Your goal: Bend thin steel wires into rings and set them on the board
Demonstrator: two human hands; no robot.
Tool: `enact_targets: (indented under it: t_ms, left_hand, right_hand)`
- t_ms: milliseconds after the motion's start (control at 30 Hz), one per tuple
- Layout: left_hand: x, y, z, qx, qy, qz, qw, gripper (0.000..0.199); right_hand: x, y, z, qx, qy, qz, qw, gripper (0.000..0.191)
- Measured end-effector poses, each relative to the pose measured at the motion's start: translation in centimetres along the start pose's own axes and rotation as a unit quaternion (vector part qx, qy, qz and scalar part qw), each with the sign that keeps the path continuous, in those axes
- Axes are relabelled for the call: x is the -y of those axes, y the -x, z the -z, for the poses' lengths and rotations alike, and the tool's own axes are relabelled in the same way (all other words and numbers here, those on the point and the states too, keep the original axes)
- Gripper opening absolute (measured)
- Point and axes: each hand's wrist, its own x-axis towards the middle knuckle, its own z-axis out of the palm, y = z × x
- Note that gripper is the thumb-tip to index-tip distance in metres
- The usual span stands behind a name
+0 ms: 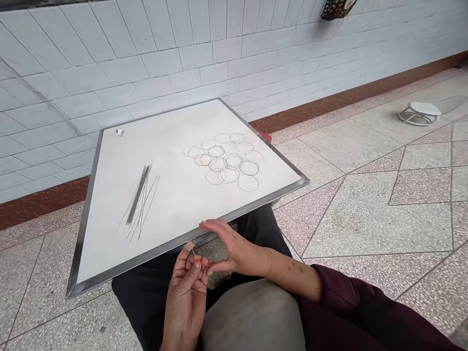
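My left hand [187, 290] is closed in a pinch on a thin wire [193, 252], just in front of the table's near edge. A tan wrap covers one of its fingertips. My right hand [237, 248] is beside it, thumb and fingers spread apart in a curve around the wire; whether they touch the wire is hard to tell. On the white table [171, 195] lies a bundle of straight wires [139, 195], with several loose ones next to it. Farther right, several thin wire rings [248, 183] lie flat, many overlapping.
The table has a grey metal rim [146, 261]. A small white and red object [119, 132] sits near its far left corner. Behind stands a white tiled wall [197, 53]. A white round stool [420, 112] is on the floor at right. A dark basket [332, 9] hangs on the wall.
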Motion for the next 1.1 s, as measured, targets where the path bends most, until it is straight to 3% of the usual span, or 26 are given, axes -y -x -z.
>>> enact_targets:
  t_ms: [433, 567, 633, 733, 767, 833, 967, 1100]
  left_hand:
    - [0.3, -0.1, 0.0, 0.013, -0.02, -0.023, 0.999, 0.041]
    - [0.0, -0.2, 0.0, 0.021, -0.044, -0.033, 0.998, 0.043]
    - [-0.2, -0.4, 0.0, 0.028, -0.072, -0.041, 0.996, 0.044]
    - [-0.7, -0.6, -0.1, 0.042, -0.143, -0.042, 0.988, 0.05]
    - [-0.9, -0.7, -0.1, 0.05, -0.171, -0.043, 0.983, 0.053]
    - [-1.1, -1.0, -0.3, 0.066, -0.226, -0.051, 0.97, 0.058]
    - [-1.6, -1.2, -0.6, 0.084, -0.313, -0.058, 0.944, 0.066]
    - [-2.1, -1.1, -1.0, 0.103, -0.341, -0.045, 0.933, 0.075]
  right_hand:
    - [-0.4, 0.6, -0.2, 0.023, 0.023, 0.016, 0.999, 0.109]
    - [-1.0, 0.7, 0.0, -0.01, -0.025, 0.014, 1.0, 0.125]
    - [-1.1, 0.7, 0.5, -0.067, -0.052, -0.006, 0.996, 0.11]
    - [-1.0, 0.6, 1.5, -0.133, -0.047, -0.071, 0.987, 0.054]
    - [-1.0, 0.5, 1.9, -0.138, -0.038, -0.089, 0.986, 0.043]
    - [-1.0, 0.2, 2.4, -0.122, -0.011, -0.09, 0.988, 0.034]
    - [-1.1, -0.4, 2.6, -0.039, 0.071, 0.013, 0.997, 0.024]
    - [-0.7, -0.9, 2.3, 0.032, 0.122, 0.094, 0.987, 0.02]
